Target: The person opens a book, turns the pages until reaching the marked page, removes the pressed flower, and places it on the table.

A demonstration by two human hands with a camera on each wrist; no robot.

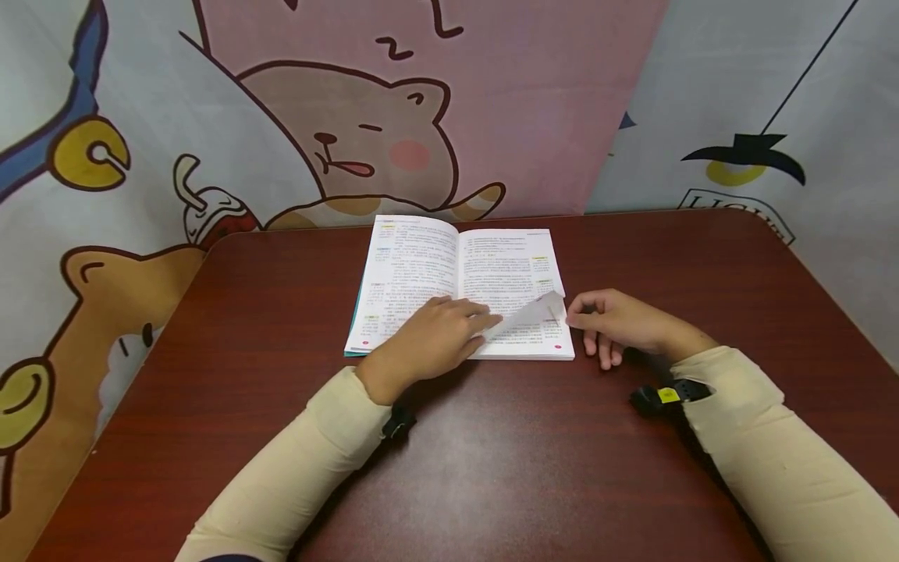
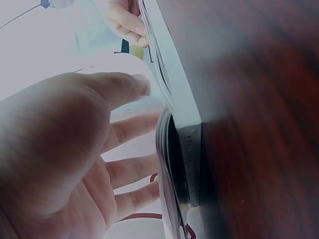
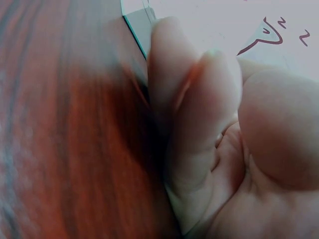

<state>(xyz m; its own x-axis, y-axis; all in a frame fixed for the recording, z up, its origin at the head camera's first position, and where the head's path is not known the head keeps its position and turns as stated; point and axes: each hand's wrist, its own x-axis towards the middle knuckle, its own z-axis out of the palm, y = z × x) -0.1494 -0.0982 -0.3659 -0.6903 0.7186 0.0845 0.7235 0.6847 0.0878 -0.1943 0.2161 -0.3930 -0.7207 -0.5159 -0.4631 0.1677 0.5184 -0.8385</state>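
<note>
An open book point(image 1: 492, 265) with printed text lies on the table, its pages spread to both sides. My left hand point(image 1: 438, 332) rests across its lower middle, fingers extended over the paper and thumb apart from them. In the left wrist view, the thumb point(image 2: 124, 89) is beside a curled sheet. The lower part of a right-hand page point(image 1: 527, 316) is lifted and bent over, showing greyish. My right hand point(image 1: 625, 320) is at the book's right edge, thumb and index finger pinching together at that page's edge, other fingers hanging down. The right wrist view hides the pinch behind the fingers point(image 3: 204, 109).
The dark red-brown wooden table point(image 1: 449, 468) extends around the book. A cloth with cartoon animals point(image 1: 379, 133) hangs right behind the table's far edge. Both forearms wear pale sleeves point(image 1: 288, 460), with a black strap point(image 1: 691, 390) on the right wrist.
</note>
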